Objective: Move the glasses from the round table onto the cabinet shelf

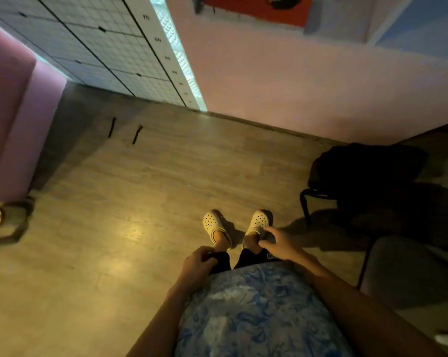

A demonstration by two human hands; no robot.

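Note:
No glasses and no round table show in the head view. My left hand [198, 266] hangs in front of my left leg with its fingers loosely curled, and I see nothing in it. My right hand [279, 243] hangs over my right foot, fingers spread and relaxed, also holding nothing. A white cabinet [109, 45] with grid-patterned doors stands against the far wall at the upper left. Its doors look closed, and no shelf is visible.
I stand on a wooden floor [140, 202] in white clogs [212, 224]. A dark chair with a black bag [359, 168] is on the right, a grey seat [408, 269] nearer. A pink panel [14, 119] and a wooden piece [1, 217] are at left.

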